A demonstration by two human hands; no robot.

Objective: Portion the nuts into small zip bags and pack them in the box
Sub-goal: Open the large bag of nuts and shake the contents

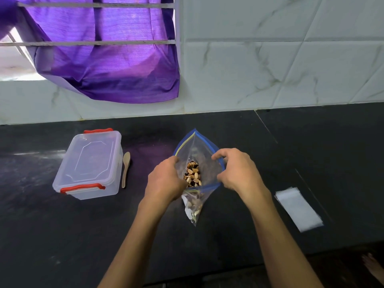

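Note:
A large clear zip bag [195, 148] with a blue zip edge stands in the middle of the black counter, its mouth spread wide. Mixed nuts [192, 173] show inside it. My left hand [166, 179] grips the bag's left rim and my right hand [236, 171] grips its right rim, pulling the mouth apart. A clear plastic box [89, 165] with red clips stands closed to the left. A wooden spoon [126, 169] lies beside the box. A stack of small clear zip bags [299, 208] lies flat at the right.
The black counter [62, 235] runs to a white marble-tiled wall [270, 69] at the back. A purple curtain [108, 59] hangs over a barred window at the upper left. The counter's front edge is near the frame's bottom, with a bare foot [374, 267] at the lower right.

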